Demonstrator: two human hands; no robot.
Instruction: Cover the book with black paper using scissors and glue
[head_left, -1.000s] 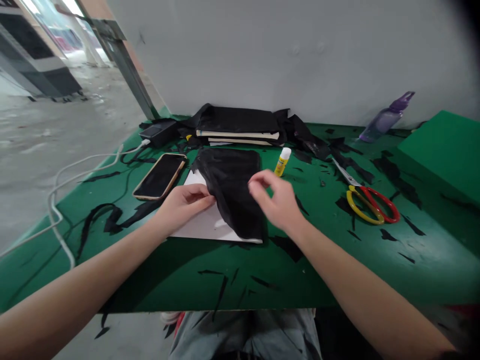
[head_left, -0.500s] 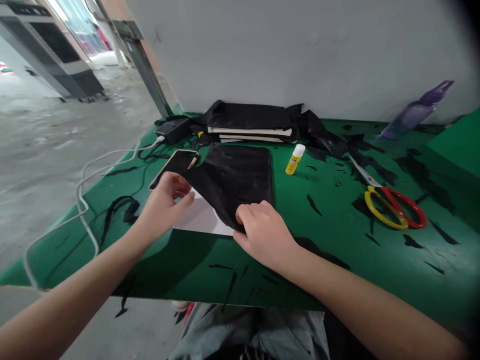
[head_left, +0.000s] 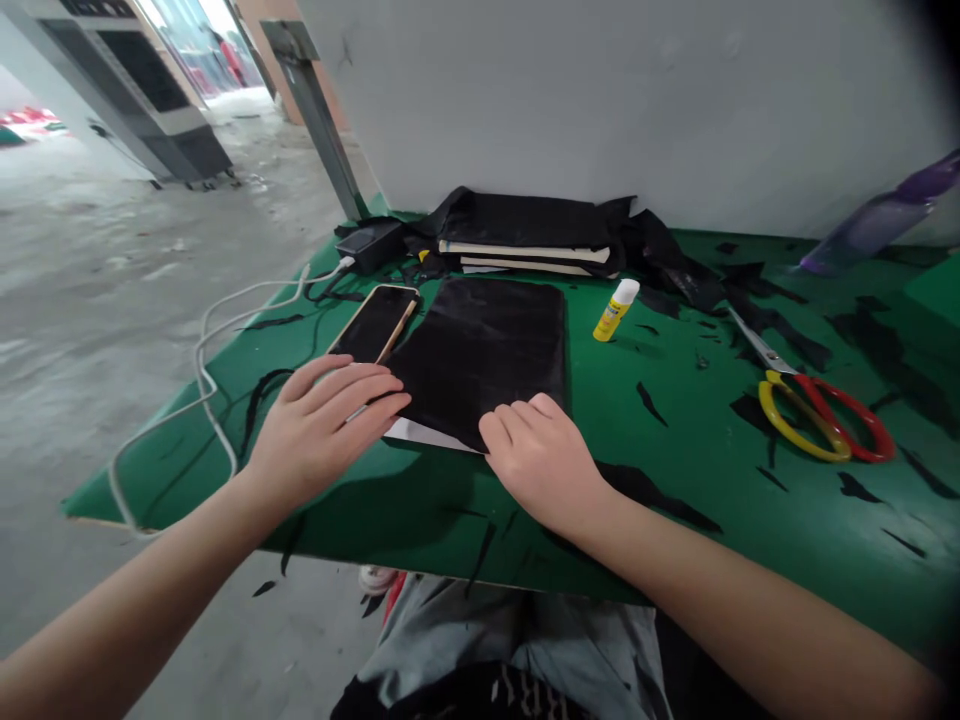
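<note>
A sheet of black fabric (head_left: 487, 345) lies over a flat white board or book (head_left: 431, 434), whose near edge shows as a pale strip. My left hand (head_left: 330, 415) rests flat at the fabric's left edge, its fingers stretched out. At the near right corner, my right hand (head_left: 536, 455) has its fingers curled down on the fabric's edge, pinching it. A phone (head_left: 375, 322) lies just beyond my left hand, beside the fabric. To the right stands a yellow glue stick (head_left: 615, 312) with a white cap.
Scissors (head_left: 817, 410) with red and yellow handles lie at right among black scraps (head_left: 651, 403). Behind are black-covered books (head_left: 525, 225), a black adapter (head_left: 369, 245) with a white cable (head_left: 202, 375), and a purple bottle (head_left: 870, 225) against the grey wall (head_left: 562, 90).
The fabric's lifted left corner has come down flat over the white surface. My left hand has let go of it and spread its fingers. The view has shifted slightly left.
</note>
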